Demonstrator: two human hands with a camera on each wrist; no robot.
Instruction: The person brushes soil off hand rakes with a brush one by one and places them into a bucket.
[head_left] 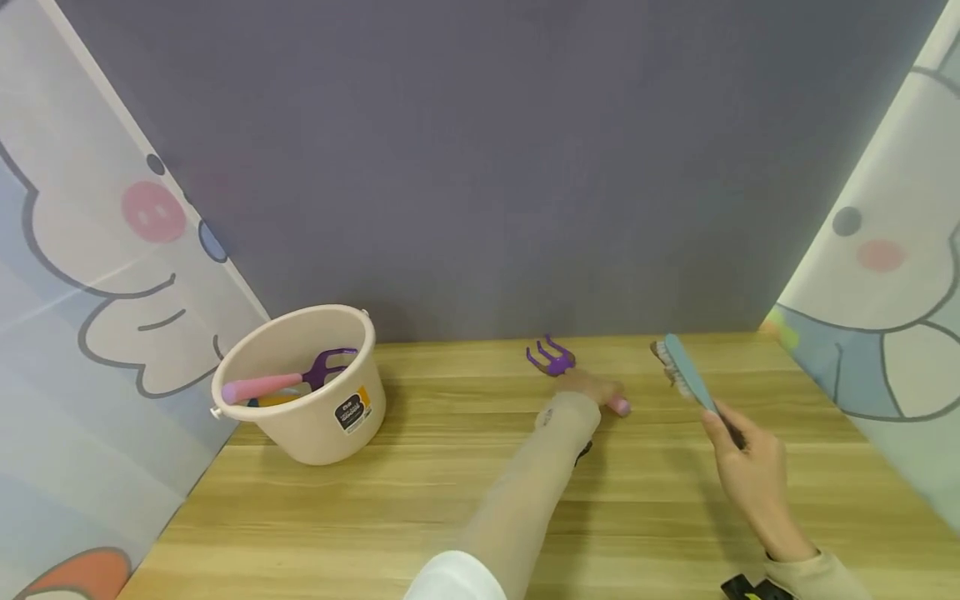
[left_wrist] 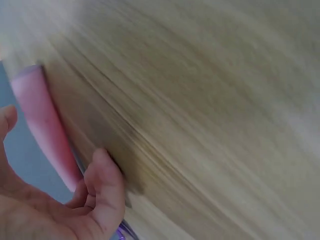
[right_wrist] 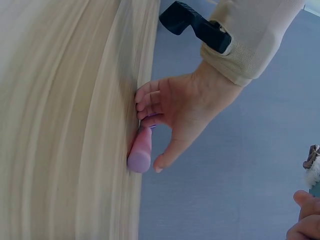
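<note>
- Head view: left hand curled round the pink handle of a purple toy rake lying on the table, right of the bucket; right hand gripped a blue brush, further right.
- Left wrist view: fingers wrapped the smooth handle; probably light, stiff plastic.
- Right wrist view: handle looked the best hold; the prongs stayed hidden.
</note>
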